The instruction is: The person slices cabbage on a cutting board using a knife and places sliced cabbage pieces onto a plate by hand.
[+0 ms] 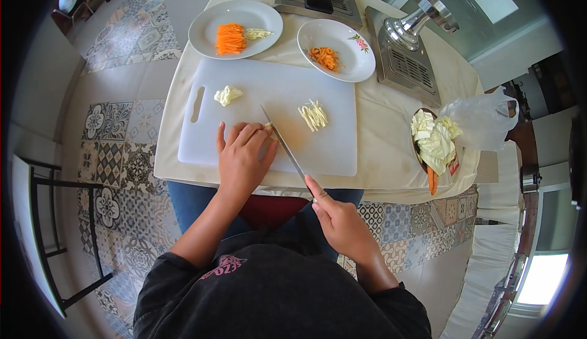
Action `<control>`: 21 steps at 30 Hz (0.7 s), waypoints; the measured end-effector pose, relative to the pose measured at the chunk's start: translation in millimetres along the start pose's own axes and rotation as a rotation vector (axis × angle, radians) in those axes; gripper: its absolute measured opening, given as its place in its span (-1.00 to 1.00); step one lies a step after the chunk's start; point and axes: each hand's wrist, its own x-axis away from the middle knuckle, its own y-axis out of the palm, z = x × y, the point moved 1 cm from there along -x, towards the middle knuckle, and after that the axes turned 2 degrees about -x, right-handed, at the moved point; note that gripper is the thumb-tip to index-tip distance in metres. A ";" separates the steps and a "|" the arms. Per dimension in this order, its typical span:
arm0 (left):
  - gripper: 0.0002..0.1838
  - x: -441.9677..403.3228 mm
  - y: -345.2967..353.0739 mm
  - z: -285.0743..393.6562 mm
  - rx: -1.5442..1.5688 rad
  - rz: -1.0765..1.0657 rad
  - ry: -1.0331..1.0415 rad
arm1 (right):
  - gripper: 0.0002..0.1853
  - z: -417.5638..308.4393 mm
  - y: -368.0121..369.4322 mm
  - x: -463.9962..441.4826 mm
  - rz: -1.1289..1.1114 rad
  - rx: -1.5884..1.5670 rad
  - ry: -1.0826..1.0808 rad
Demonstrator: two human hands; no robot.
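the left hand [244, 155], half curled, held a small pale piece [268, 126] down on the white cutting board [211, 146], near a pale leafy chunk [228, 95]. pink shirt lettering [225, 267] was too unclear to read. the knife [288, 152] slanted beside the fingertips, its handle gripped by the closed right hand [339, 220]. pale strips [313, 116] lay farther up the board.

Orange carrot strips [230, 39], white board [208, 140], patterned floor tiles [122, 201]
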 end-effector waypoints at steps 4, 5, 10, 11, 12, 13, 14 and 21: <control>-0.76 1.0 0.3 -0.9 0.015 0.001 -0.004 | -0.39 0.6 -9.5 23.9 -0.031 0.031 0.061; -0.77 0.9 0.0 -0.6 0.022 -0.002 -0.004 | -0.39 -0.8 -11.9 30.0 -0.038 0.039 0.080; -0.78 1.7 1.2 -1.8 0.025 -0.011 -0.006 | -0.37 -10.5 -16.4 46.7 -0.062 0.108 0.124; -0.78 1.4 1.0 -2.4 0.017 -0.014 -0.004 | -0.36 -11.1 -15.9 46.5 -0.063 0.116 0.122; -0.78 1.3 1.1 -3.0 0.015 -0.013 -0.003 | -0.36 -11.0 -14.9 44.9 -0.050 0.125 0.106; -0.78 1.8 1.7 -3.6 0.014 -0.014 -0.002 | -0.36 -10.1 -12.6 42.9 -0.037 0.132 0.091; -0.78 2.1 2.5 -3.8 0.014 -0.015 0.000 | -0.36 -8.7 -10.0 41.1 -0.022 0.141 0.078; -0.78 2.6 3.5 -4.9 -0.015 -0.008 0.014 | -0.39 3.2 9.6 18.7 0.084 0.229 -0.027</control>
